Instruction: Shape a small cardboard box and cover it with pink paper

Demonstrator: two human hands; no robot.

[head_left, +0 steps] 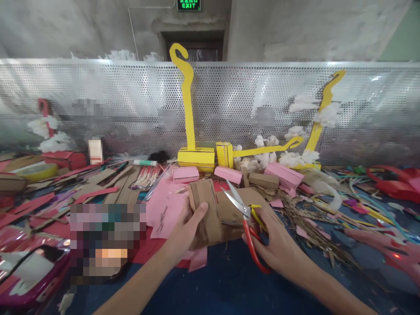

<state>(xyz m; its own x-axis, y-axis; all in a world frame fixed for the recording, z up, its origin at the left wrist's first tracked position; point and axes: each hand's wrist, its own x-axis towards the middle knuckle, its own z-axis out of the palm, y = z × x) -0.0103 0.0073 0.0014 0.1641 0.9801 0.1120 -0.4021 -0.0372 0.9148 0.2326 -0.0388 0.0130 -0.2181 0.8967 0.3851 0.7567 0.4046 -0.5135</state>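
My left hand (187,227) is closed on a folded piece of brown cardboard (207,210), its thumb lying across the front face. In my right hand (272,236) is a pair of scissors (241,204) with one red and one yellow handle. The blades are spread and point up and to the left, beside the cardboard's right edge. Behind them lies another flat brown cardboard sheet (243,197). Pink paper (164,210) with dark marks lies left of the cardboard. Beyond stand pink paper-covered blocks (186,174) and a yellow hook-shaped stand (187,100) on a yellow base.
A perforated metal panel (131,96) runs along the back. Cardboard strips and red paper cover the left, near a purple case (39,280). On the right lie thin twigs (311,232), a pink glue gun (387,249) and a red paper piece (398,186). Blue cloth (213,288) shows in front.
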